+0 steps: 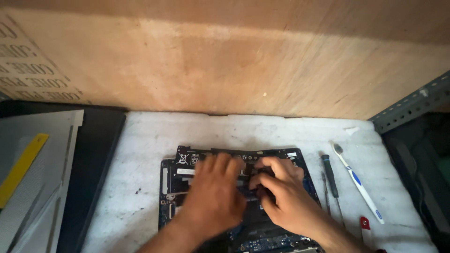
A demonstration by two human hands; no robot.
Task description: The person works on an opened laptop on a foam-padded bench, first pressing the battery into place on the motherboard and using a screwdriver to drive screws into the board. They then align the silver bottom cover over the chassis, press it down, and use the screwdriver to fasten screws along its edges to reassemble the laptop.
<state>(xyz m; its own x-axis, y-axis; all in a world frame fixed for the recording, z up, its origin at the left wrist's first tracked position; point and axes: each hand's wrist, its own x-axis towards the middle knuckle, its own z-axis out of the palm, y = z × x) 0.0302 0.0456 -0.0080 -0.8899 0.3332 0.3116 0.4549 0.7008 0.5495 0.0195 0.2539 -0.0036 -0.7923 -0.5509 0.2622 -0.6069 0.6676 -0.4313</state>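
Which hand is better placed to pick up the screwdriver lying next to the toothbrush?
The right hand, probably. The screwdriver lies just right of the opened laptop, close to that hand. The left hand would need to cross over it.

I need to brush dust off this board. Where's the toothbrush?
In the head view, the white and blue toothbrush lies on the white mat at the right, just beyond the black screwdriver, right of the right hand.

Centre-bottom of the frame, the opened laptop base (187,187) lies on the bench (150,136), with 2 hands on top: left hand (213,197) beside right hand (281,189), fingers meeting mid-board. Right of it lie a screwdriver (329,175), then a toothbrush (358,185). A panel (42,178) sits far left; a wooden board (225,61) stands behind.
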